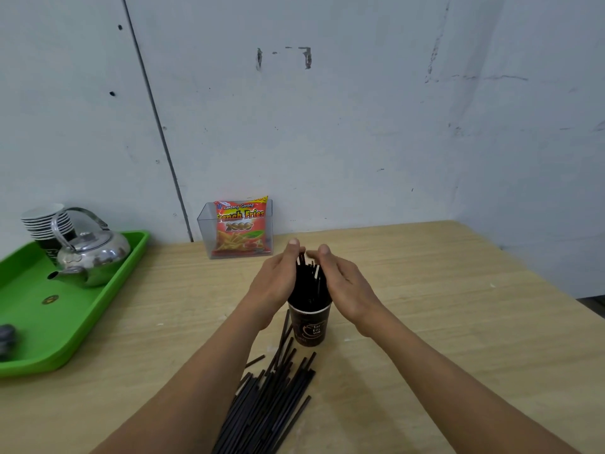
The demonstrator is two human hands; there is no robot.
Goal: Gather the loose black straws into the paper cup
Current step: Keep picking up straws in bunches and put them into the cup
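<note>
A dark brown paper cup (310, 327) stands upright on the wooden table (442, 306), with a bundle of black straws (309, 283) standing in it. My left hand (278, 278) and my right hand (340, 283) flank the bundle above the cup's rim, fingers fairly straight and pressing on the straws from both sides. A pile of several loose black straws (271, 398) lies flat on the table just in front of the cup, between my forearms.
A green tray (65, 322) at the left holds a metal kettle (88, 257) and a stack of paper cups (45, 224). A clear plastic box with a red snack bag (240, 229) stands by the wall behind the cup.
</note>
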